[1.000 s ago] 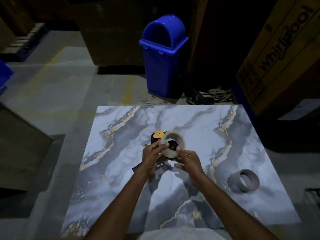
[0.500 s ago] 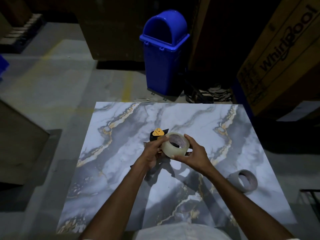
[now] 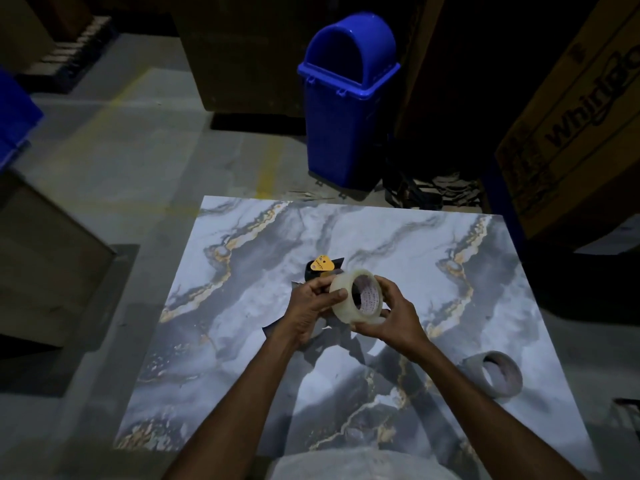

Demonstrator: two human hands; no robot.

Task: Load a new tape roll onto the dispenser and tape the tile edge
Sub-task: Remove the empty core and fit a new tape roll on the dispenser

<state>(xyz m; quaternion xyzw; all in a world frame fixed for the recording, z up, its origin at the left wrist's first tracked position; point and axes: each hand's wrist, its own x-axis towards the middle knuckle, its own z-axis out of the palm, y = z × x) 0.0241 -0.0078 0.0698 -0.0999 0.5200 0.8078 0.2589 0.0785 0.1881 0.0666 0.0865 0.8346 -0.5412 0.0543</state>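
Dim concrete floor [image 3: 131, 174], blue bin [image 3: 346, 109], cardboard boxes [image 3: 571, 133].

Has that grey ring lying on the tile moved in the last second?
No. The grey ring sits at the same spot near the marble tile's right edge; only the camera shifted.

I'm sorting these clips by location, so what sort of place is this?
Probably a warehouse or storeroom: a bare concrete floor, a large Whirlpool appliance carton, a blue swing-lid bin, and a marble-pattern tile laid out as the work surface.
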